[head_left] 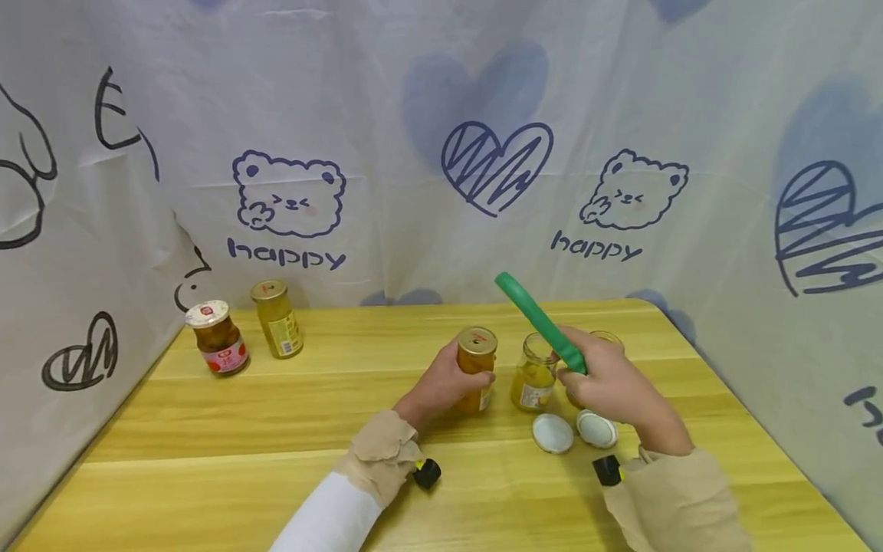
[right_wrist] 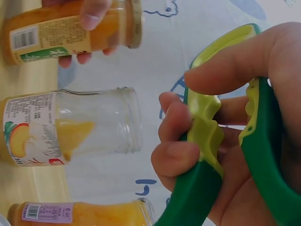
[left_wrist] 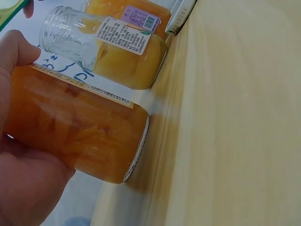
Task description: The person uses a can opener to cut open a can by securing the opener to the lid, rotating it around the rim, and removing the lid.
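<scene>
My left hand (head_left: 447,383) grips a closed jar of orange fruit pieces (head_left: 476,356) with a gold lid, thumb round its side. In the left wrist view the base of this jar is close over the wood. My right hand (head_left: 610,379) holds a green jar opener (head_left: 541,318) with yellow-green toothed inner edges, raised above the jars. Between the hands stands a lidless glass jar of yellow fruit (head_left: 534,379). Another lidless jar with a purple label (right_wrist: 49,213) is mostly hidden behind my right hand in the head view.
Two loose lids, one (head_left: 552,433) beside the other (head_left: 596,429), lie underside up before the lidless jars. At the back left stand a closed jar with a pink label (head_left: 224,353) and a gold-lidded jar (head_left: 281,326). A printed cloth (head_left: 386,115) hangs behind the wooden table (head_left: 207,475).
</scene>
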{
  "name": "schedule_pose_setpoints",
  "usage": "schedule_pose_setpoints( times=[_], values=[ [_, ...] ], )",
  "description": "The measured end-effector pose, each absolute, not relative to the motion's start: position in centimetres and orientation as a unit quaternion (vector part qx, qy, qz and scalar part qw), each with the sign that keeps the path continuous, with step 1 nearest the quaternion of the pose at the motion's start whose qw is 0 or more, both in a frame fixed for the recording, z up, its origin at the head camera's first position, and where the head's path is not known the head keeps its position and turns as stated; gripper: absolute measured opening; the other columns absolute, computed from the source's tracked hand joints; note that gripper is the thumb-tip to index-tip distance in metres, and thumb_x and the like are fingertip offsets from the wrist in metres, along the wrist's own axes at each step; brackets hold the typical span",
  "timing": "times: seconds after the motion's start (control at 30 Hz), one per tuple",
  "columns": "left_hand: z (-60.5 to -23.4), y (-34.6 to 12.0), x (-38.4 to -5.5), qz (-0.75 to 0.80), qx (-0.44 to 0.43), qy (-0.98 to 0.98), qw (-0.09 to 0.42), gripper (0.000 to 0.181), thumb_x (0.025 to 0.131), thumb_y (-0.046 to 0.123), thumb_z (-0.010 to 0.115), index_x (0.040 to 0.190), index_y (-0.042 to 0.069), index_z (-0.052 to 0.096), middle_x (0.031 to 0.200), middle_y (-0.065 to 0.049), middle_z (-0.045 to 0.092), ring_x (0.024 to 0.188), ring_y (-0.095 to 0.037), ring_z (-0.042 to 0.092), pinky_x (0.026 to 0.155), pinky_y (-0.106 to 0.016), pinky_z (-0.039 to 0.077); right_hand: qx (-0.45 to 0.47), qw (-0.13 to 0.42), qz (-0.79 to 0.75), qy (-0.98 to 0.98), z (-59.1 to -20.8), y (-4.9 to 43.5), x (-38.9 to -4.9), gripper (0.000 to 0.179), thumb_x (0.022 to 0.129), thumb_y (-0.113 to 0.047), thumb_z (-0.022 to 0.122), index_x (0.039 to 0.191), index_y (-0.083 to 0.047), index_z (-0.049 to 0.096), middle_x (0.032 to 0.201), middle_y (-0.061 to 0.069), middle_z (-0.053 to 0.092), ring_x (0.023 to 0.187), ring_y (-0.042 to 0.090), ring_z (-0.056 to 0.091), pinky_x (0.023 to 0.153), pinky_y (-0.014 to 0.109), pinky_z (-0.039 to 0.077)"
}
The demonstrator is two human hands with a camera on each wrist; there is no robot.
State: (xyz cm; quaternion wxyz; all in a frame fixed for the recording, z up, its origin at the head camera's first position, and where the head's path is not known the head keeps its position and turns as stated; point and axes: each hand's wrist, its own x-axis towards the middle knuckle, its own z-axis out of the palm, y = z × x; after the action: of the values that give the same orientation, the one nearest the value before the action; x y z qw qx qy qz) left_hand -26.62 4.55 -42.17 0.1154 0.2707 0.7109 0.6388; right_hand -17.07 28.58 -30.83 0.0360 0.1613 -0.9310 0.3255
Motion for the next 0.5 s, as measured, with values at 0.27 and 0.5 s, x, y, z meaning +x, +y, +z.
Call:
schedule_pose_setpoints(
  times=[0.27, 0.5],
  values=[
    [-42.1, 4.5, -26.7, 0.633, 0.275, 0.714, 0.119, 0.055, 0.09, 0.009, 0.072, 0.14, 0.013, 0.05, 0.122, -0.014, 0.065, 0.102, -0.017, 0.063, 0.094, -0.036, 0.055, 0.139, 0.038, 0.228, -0.963, -30.8, 26.5, -16.6, 0.07, 0.086, -0.003, 0.062, 0.153, -0.001, 0.044, 0.124, 0.015, 0.064, 0.094, 0.024, 0.056, 0.08, 0.04, 0.047],
    [-42.1, 4.4, -26.7, 0.65, 0.291, 0.691, 0.124, 0.045, 0.093, 0.006, 0.071, 0.135, 0.008, 0.055, 0.12, -0.016, 0.066, 0.101, -0.012, 0.064, 0.095, -0.03, 0.054, 0.119, 0.063, 0.129, -0.983, -31.6, 24.1, -16.6, 0.075, 0.087, -0.014, 0.069, 0.154, 0.003, 0.04, 0.139, 0.021, 0.058, 0.1, 0.027, 0.063, 0.082, 0.047, 0.057]
  ],
)
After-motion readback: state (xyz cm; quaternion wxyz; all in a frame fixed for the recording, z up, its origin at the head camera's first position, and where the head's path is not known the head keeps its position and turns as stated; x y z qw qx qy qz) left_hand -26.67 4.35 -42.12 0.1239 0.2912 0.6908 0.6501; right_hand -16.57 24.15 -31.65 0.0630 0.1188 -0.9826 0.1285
